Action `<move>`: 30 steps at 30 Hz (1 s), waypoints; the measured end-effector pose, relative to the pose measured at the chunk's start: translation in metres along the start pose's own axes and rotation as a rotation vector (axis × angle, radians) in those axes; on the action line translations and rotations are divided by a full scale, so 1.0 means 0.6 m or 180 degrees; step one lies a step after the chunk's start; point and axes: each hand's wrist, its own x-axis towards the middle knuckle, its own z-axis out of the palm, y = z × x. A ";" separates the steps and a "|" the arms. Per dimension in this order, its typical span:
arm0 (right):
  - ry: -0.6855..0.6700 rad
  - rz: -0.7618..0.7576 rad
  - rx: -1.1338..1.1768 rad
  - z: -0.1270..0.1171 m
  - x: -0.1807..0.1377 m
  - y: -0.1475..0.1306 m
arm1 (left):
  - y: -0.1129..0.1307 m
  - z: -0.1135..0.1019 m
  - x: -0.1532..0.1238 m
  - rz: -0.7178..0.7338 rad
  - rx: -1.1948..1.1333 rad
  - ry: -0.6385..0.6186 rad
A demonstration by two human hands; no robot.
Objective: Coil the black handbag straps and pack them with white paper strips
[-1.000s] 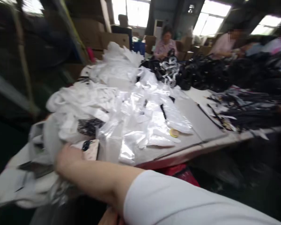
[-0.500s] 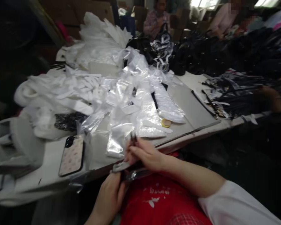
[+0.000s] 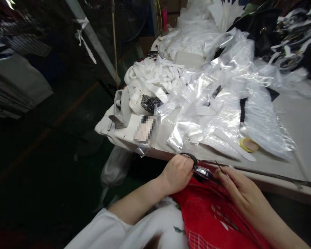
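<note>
My left hand [image 3: 177,174] is closed in a fist round one end of a black strap in a clear plastic sleeve [image 3: 202,171], just below the table's near edge. My right hand [image 3: 239,188] pinches the other end of the same strap with its fingertips, a thin dark tip sticking up above them. Both hands hover over a red cloth [image 3: 209,214] on my lap. A heap of clear plastic bags [image 3: 217,114] lies on the table right behind the hands.
White straps [image 3: 152,77] are piled at the table's left corner beside a tape dispenser [image 3: 120,109] and a phone [image 3: 144,129]. A yellow tape roll [image 3: 248,145] lies near the front edge. Black bags [image 3: 269,27] sit far back. Dark floor spreads to the left.
The view has swung left and down. My right hand came back from the phone's corner of the table to my lap, and both hands now hold the strap, further apart than half a second ago.
</note>
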 end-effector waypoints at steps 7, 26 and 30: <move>-0.0774 -0.0273 -0.0329 -0.010 0.041 -0.012 | 0.005 -0.049 -0.020 0.0194 -0.1357 -0.0453; -0.1135 -0.0477 -0.0833 0.026 0.065 -0.054 | -0.012 -0.056 -0.051 0.0243 -0.2382 -0.0477; -0.1175 -0.0469 -0.0992 0.031 0.066 -0.052 | -0.017 -0.054 -0.055 0.0187 -0.2474 -0.0500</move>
